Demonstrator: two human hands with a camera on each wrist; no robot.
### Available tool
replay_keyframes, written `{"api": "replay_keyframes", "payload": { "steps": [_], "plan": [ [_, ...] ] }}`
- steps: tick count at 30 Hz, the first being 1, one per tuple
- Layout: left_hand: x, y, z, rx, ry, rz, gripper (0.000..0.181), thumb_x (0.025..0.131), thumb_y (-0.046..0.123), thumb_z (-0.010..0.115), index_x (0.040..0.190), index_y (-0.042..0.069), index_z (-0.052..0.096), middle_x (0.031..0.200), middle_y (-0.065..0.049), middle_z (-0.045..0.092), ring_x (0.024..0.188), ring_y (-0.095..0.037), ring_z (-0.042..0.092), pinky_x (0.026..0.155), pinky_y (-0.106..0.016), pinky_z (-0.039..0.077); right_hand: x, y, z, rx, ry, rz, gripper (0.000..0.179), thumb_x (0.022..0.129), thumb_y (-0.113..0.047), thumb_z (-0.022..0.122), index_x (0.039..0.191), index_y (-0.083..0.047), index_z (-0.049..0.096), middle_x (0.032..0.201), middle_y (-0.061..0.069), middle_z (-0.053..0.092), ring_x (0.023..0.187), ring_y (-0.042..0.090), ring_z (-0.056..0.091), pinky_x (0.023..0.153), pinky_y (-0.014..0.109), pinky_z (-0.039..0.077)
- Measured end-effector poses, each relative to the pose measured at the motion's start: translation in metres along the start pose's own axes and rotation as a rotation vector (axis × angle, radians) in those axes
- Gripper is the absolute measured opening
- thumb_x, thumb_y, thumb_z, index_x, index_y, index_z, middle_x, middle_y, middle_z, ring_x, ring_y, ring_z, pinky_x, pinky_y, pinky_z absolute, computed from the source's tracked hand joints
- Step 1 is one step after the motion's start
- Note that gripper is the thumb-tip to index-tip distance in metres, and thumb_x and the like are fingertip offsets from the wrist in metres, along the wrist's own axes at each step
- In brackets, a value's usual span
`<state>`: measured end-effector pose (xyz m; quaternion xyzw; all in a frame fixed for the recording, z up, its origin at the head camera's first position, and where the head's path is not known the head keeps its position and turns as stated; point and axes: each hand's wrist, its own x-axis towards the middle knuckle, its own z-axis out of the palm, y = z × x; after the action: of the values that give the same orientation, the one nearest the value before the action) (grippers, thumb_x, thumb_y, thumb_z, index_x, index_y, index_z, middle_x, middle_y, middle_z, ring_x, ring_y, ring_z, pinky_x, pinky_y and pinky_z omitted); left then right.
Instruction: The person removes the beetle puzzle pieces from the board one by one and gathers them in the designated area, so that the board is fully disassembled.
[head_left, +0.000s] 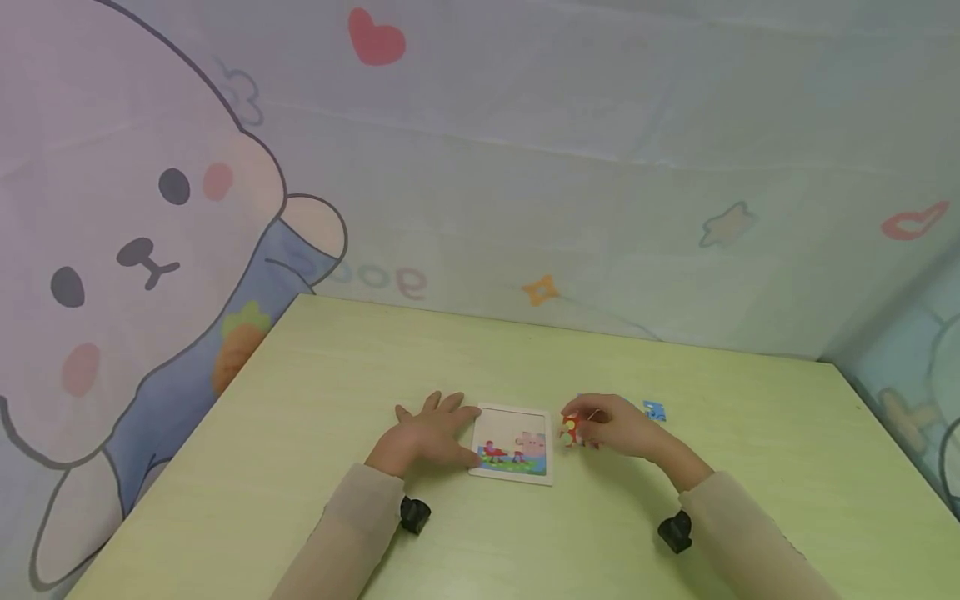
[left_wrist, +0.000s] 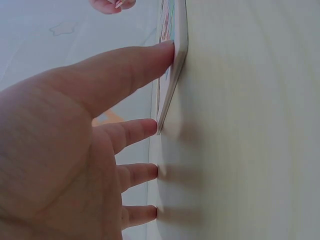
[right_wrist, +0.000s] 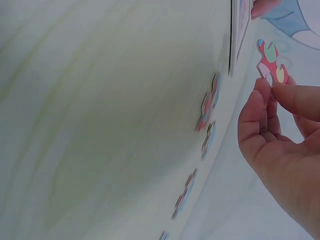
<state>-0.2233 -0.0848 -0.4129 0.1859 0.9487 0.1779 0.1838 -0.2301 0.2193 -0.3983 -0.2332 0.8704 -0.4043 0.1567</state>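
Note:
A square jigsaw puzzle tray (head_left: 550, 454) with a pale rim lies on the table, its lower part filled with colourful pieces and its upper part bare. My left hand (head_left: 426, 437) is at the tray's left side with fingers spread; thumb and index finger touch its edge, as the left wrist view also shows. Just right of the tray, my right hand (head_left: 621, 425) pinches a red puzzle piece (right_wrist: 270, 60) with coloured spots between thumb and fingers, raised off the table. Below it in the right wrist view lie loose puzzle pieces (right_wrist: 208, 105), seen edge-on.
A blue puzzle piece (head_left: 655, 410) lies right of my right hand, beyond the wrist. The pale yellow-green table (head_left: 360, 358) reaches back to a printed cloth backdrop (head_left: 480, 167). Each wrist wears a small black device (head_left: 414, 515).

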Motion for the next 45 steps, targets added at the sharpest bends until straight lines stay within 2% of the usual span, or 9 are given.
{"api": "replay_keyframes", "payload": {
  "steps": [3,13,22,37,45],
  "plan": [
    [0.001,0.0,0.0,0.005,-0.001,-0.001,0.072,0.085,0.045,0.069,0.147,0.022,0.042,0.159,-0.009,0.022,0.146,-0.041,0.009,0.099,-0.081,0.006,-0.007,0.006,-0.008,0.019,0.006,0.016,0.027,0.093,0.003,0.052,0.119,0.009,0.058,0.092,0.014,0.058,0.073,0.025,0.057,0.065,0.035,0.05],
    [0.002,0.001,-0.001,-0.003,0.001,0.004,0.072,0.085,0.045,0.069,0.147,0.022,0.041,0.159,-0.009,0.022,0.146,-0.041,0.009,0.099,-0.081,0.006,-0.027,0.028,-0.024,-0.036,0.062,0.126,0.025,0.094,0.0,0.054,0.117,0.003,0.061,0.096,0.01,0.057,0.082,0.019,0.058,0.072,0.032,0.053],
    [0.001,0.003,-0.002,0.0,-0.007,-0.004,0.072,0.084,0.044,0.07,0.147,0.022,0.042,0.159,-0.009,0.023,0.146,-0.041,0.009,0.099,-0.081,0.006,-0.038,0.041,-0.031,-0.061,0.08,0.147,0.023,0.092,0.002,0.055,0.115,0.005,0.062,0.091,0.01,0.056,0.074,0.019,0.054,0.06,0.026,0.047],
    [0.0,0.001,-0.002,-0.003,-0.003,-0.006,0.072,0.084,0.045,0.07,0.146,0.021,0.042,0.159,-0.01,0.023,0.146,-0.041,0.01,0.099,-0.081,0.006,-0.04,0.049,-0.03,-0.14,0.071,0.176,0.021,0.094,0.002,0.053,0.112,0.0,0.063,0.089,0.007,0.057,0.072,0.018,0.054,0.059,0.026,0.043],
    [-0.001,0.001,-0.002,-0.007,-0.003,-0.011,0.072,0.084,0.044,0.071,0.146,0.021,0.043,0.158,-0.01,0.024,0.146,-0.041,0.01,0.099,-0.081,0.005,-0.037,0.052,-0.027,-0.18,0.078,0.188,0.022,0.095,0.0,0.052,0.113,-0.003,0.064,0.094,0.007,0.056,0.079,0.019,0.051,0.063,0.03,0.042]
  ]
}}
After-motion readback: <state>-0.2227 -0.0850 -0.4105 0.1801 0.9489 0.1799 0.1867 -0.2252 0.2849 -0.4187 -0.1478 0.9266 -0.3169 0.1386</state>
